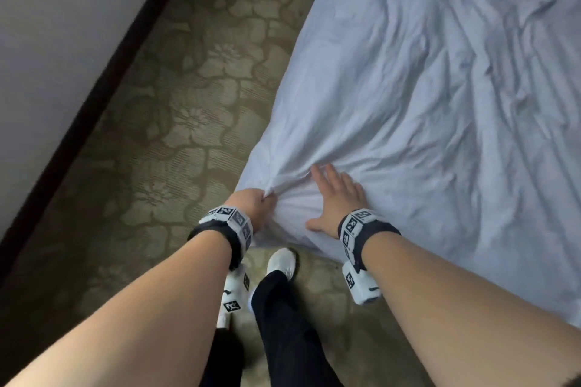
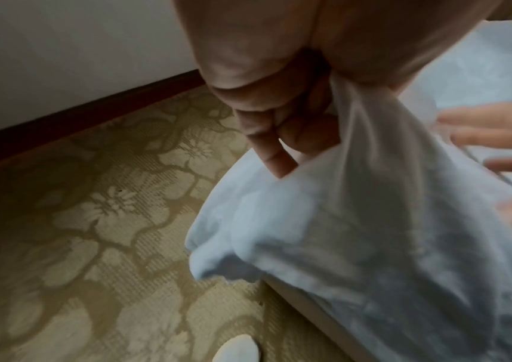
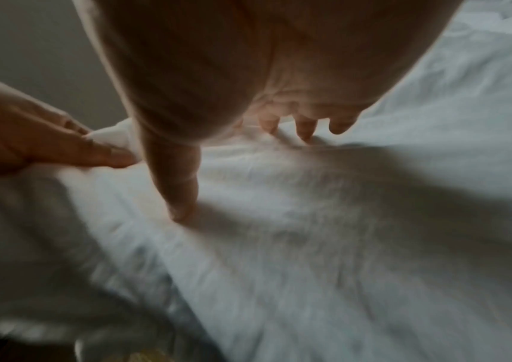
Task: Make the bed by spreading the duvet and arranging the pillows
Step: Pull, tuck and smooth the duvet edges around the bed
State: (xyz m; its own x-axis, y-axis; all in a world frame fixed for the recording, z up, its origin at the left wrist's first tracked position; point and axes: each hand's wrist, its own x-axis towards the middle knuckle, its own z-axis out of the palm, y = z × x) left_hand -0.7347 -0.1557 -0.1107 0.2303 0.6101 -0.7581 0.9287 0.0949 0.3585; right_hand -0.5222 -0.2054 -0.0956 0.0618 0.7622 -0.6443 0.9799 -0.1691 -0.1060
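Bare forearms low in the head view lead to the left hand (image 1: 256,203) pinching the wrinkled white duvet (image 1: 424,110) corner, right hand (image 1: 338,201) pressing flat beside it; only the left-wrist view shows curled fingers (image 2: 267,147).

no readable text, wrist bands (image 1: 234,223) bear only coded markers

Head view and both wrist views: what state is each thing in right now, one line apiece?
duvet: spread over the bed, wrinkled, its corner bunched and lifted.
left hand: grip closed, pinching the duvet corner.
right hand: fingers straight, pressing flat on the duvet beside the corner.
carpet: patterned, bare beside the bed.
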